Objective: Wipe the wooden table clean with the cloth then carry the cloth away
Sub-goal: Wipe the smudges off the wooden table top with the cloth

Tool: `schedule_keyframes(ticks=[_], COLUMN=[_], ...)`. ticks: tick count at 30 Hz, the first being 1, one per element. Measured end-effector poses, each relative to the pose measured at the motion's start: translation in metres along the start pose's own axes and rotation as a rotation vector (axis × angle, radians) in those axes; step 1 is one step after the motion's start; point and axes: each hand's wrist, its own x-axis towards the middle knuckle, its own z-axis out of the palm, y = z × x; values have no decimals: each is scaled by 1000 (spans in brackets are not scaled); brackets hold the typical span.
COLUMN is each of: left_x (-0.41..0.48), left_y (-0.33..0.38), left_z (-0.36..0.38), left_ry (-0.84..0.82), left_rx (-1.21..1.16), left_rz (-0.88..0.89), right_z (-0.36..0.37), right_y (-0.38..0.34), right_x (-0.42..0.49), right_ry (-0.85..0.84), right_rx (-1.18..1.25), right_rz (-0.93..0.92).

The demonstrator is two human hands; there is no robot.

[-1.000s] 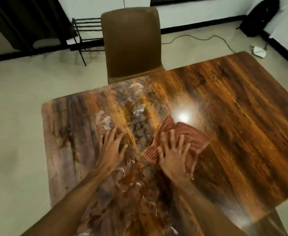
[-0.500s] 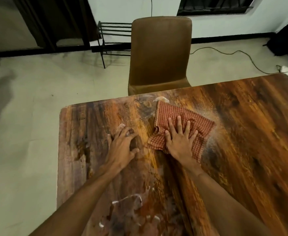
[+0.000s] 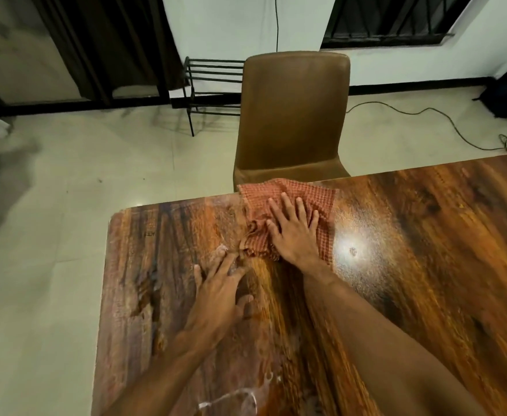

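Pressing my right hand flat on the red checked cloth, fingers spread wide, palm down, not gripping anything, just pinning it to the wooden table. The cloth sits right at the table's far edge, about the middle of the frame, its top hem lying along that edge just in front of the brown chair. Its left side is bunched into a few folds, the right side lies flatter.

My left hand is lower and to the left, also open and flat on the bare wood, fingers loosely apart and pointing up toward the cloth's lower left corner. The fingertips look like they're just about touching that bunched corner, but it's blurry there so I can't really tell. It holds nothing.

Some whitish smeary residue shows near the bottom of the frame between my forearms, and a fainter patch by my left fingertips. A bright glare spot sits on the wood just right of the cloth.

Behind the chair, upper middle, a black metal rack stands on the pale floor, and a cable trails across the floor on the right.
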Motion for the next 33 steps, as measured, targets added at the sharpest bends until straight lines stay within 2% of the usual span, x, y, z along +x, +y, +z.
schedule_keyframes(ticks=[2, 6, 10, 11, 14, 16, 17, 21, 23, 26, 28, 31, 33], left_x=[0, 1, 1, 1, -2, -9, -13, -50, -76, -112, -135, -164, -179], left_y=[-2, -2, -3, -2, 4, 11, 13, 36, 53, 78, 90, 101, 109], left_z=[0, -1, -2, -4, -11, -16, -16, -3, 11, 36, 48, 60, 65], left_ry=[-2, -7, 10, 6, -19, -34, -34, -31, -32, -30, -37, -69, -92], left_rx=[9, 15, 5, -2, -2, 26, 41, 10, -34, -7, 6, 27, 29], left_rz=[-3, -3, 19, 16, 4, -9, -23, -57, -55, -44, -22, -4, -3], right_z=[2, 8, -14, -10, 16, 21, 15, -1, 15, 33, 25, 15, 24], right_y=[-10, -1, 63, 64, 40, 48, 62, 115, 97, 95, 137, 177, 153], right_x=[7, 12, 12, -2, -71, -107, -113, -162, -213, -281, -299, -336, -375], right_ry=[-5, -22, 4, 5, -1, 13, -5, -10, -21, -30, -35, -33, -41], right_rx=[-36, -69, -18, -45, -89, -64, -33, -4, 4, -1, -2, 41, 67], right_rz=[61, -150, 160, 180, 27, -97, -98, 188, 112, -138, -36, 287, 295])
